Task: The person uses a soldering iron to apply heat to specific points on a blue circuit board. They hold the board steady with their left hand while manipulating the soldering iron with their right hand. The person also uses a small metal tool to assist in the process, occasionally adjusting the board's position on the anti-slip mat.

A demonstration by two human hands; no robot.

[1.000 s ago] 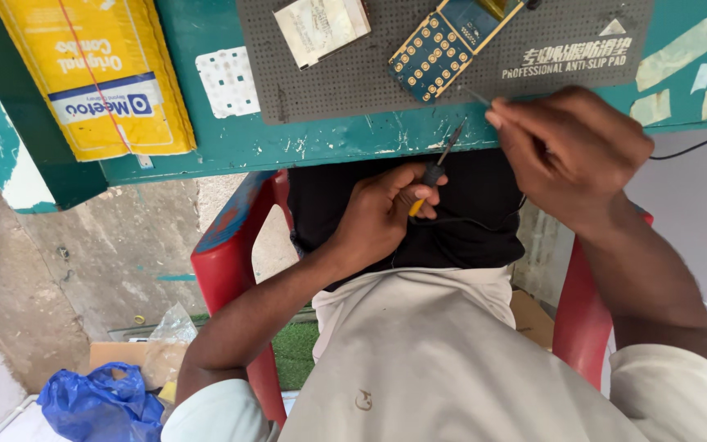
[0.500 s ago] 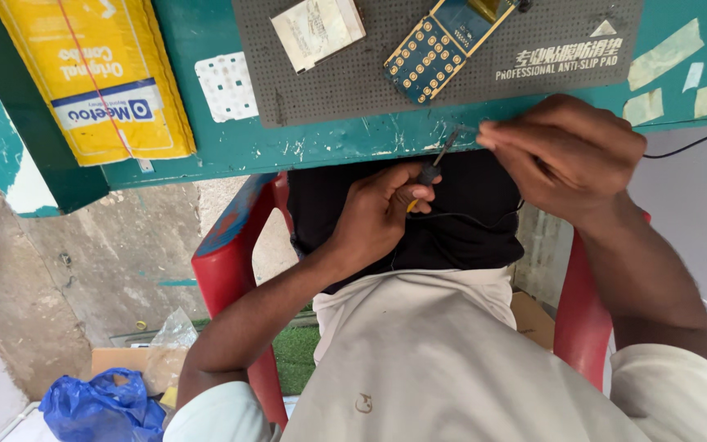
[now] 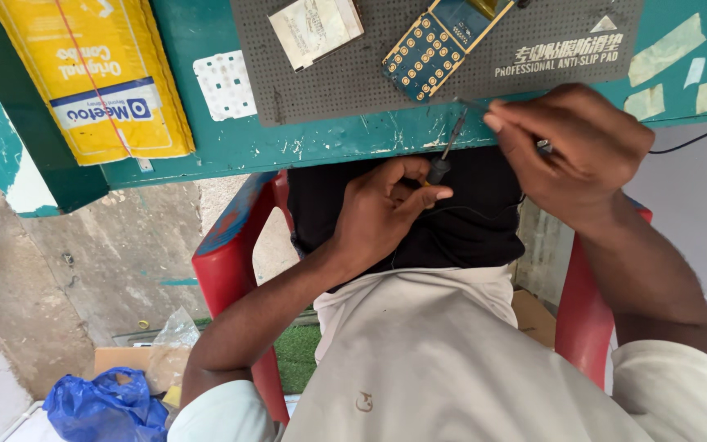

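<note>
My left hand is closed on a slim tool with a black grip and a metal shaft. Its tip points up at the front edge of the teal table. My right hand pinches a thin metal-tipped piece at the same edge, just right of the tool. A thin black cable runs off to the right from that hand. Above the hands, a blue phone circuit board with gold pads lies on a grey perforated mat.
A folded white paper lies on the mat and a white keypad sheet beside it. A yellow packet covers the table's left. I sit in a red plastic chair. A blue bag and cardboard lie on the floor.
Both hands have risen a little toward the table edge. My right hand has come left, bringing its thin tip close to the tool's shaft.
</note>
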